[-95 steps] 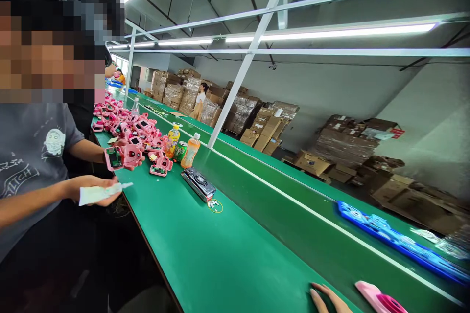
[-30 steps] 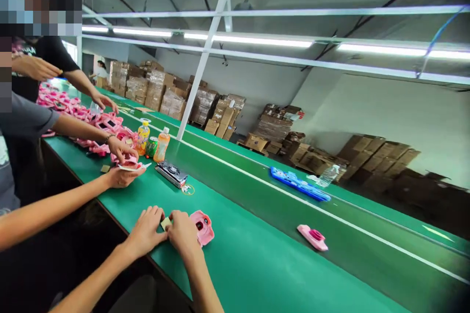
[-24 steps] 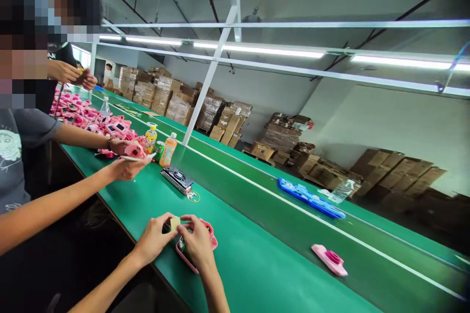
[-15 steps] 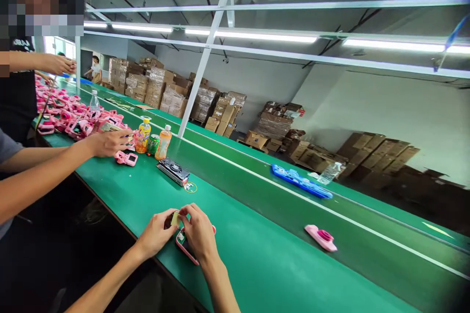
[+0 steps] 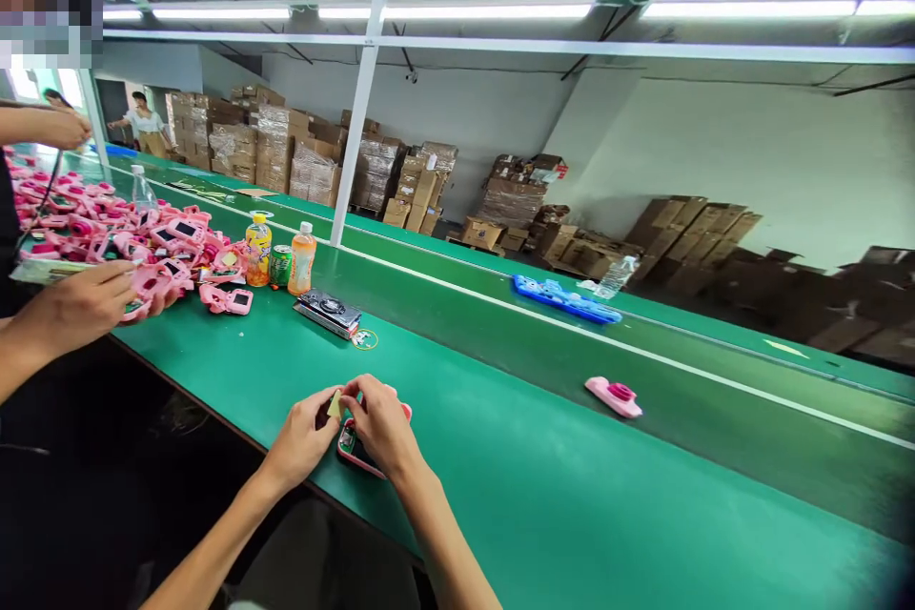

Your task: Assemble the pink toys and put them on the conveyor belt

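Between the fingertips of my left hand [image 5: 304, 436] is a small flat yellowish piece [image 5: 335, 403]; its kind is too small to make out. The fingers of my right hand [image 5: 380, 421] are pinched together at the right edge of that same piece. Below and behind my right hand lies a pink camera casing [image 5: 348, 459], open side up, with a green circuit board and a dark part showing inside. My right hand covers much of it. The casing rests on the green table [image 5: 500, 486] near its front edge.
A dark camera-like package [image 5: 329, 313] lies ahead, beside an orange drink bottle [image 5: 302, 259], a green can [image 5: 280, 265] and a yellow bottle [image 5: 258, 250]. Pink camera parts [image 5: 172, 233] are heaped left, near a co-worker's hand [image 5: 90, 300]. Rightward lie a pink camera shell [image 5: 613, 396] and blue tray [image 5: 564, 298].
The view has shifted a little, so the scene sits differently. My hands keep their pinch on the yellowish piece over the casing. The nearest co-worker's hand has drawn back left toward the pink heap.
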Motion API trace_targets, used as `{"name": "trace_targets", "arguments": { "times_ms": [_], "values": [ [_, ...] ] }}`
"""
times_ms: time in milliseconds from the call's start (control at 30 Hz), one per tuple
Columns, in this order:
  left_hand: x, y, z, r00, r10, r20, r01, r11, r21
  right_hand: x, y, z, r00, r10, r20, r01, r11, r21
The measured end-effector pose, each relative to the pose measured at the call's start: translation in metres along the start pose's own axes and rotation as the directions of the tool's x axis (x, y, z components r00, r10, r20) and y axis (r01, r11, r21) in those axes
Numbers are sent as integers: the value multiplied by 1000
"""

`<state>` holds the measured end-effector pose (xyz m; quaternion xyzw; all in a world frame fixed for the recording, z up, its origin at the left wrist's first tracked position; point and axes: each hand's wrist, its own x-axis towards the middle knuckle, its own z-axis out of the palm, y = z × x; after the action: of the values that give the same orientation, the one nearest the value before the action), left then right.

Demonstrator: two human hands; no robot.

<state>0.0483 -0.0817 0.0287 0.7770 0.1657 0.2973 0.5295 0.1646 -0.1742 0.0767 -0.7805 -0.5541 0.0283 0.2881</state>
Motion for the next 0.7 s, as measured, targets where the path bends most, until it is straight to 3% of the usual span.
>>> {"name": "trace_targets", "arguments": {
  "times_ms": [267,567,700],
  "values": [
    [-1,2,-1,1000,-20,-5,20,999,-30,3,2,-1,999,-41,14,41,999,5],
    [4,-2,-1,995,-62,-79,54,993,-105,-5,0,10,987,-141,74,148,983,-105],
    [9,-9,-15,978,-201,58,209,919,-335,-12,-5,16,964,-267,15,266,956,-122]
  ]
}}
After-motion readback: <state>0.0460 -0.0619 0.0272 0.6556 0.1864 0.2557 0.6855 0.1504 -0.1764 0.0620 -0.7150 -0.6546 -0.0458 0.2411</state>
